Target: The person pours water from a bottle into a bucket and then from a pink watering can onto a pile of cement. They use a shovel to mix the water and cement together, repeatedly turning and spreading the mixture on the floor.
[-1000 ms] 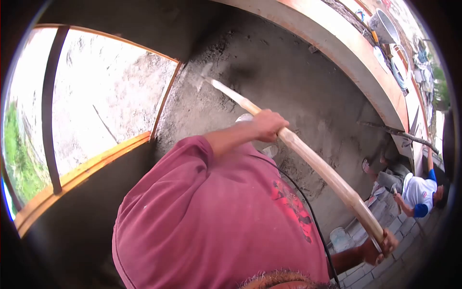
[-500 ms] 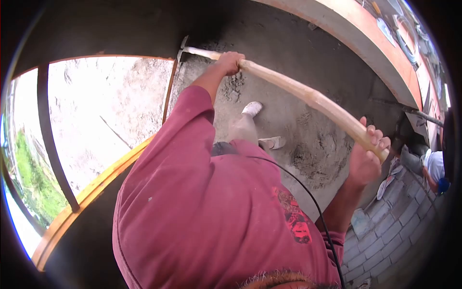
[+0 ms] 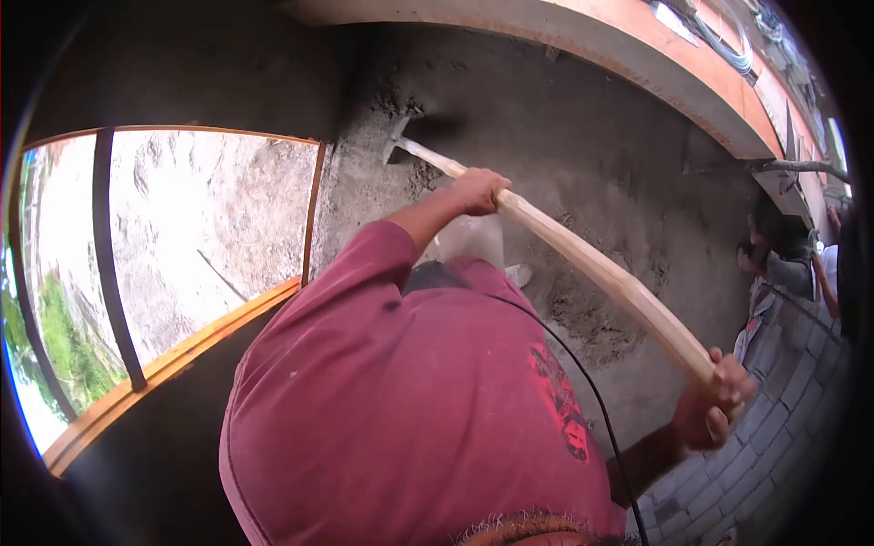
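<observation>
A long, pale wooden handle runs diagonally across the middle of the view, part of a pickaxe [image 3: 601, 266] whose small two-ended metal head [image 3: 398, 139] is at the upper left, overlapping the rough grey ground. My left hand [image 3: 481, 191] wraps round the handle a short way below that head. At the other end, my right hand [image 3: 715, 400] is closed round the butt of the handle, low on the right and slightly blurred. Loose, broken dirt [image 3: 587, 318] lies beneath the handle, near my partly hidden feet.
A wooden window frame [image 3: 173, 364] with dark bars stands on the left, bright outside. Stacked grey blocks [image 3: 765, 455] fill the lower right. Another person [image 3: 827, 273] is at the right edge. A concrete ledge [image 3: 637, 64] curves across the top. A black cable [image 3: 592, 391] hangs beside my shirt.
The pickaxe head has come down and to the right in view, nearer my body. Both hands have lowered with the handle, and the view has shifted slightly.
</observation>
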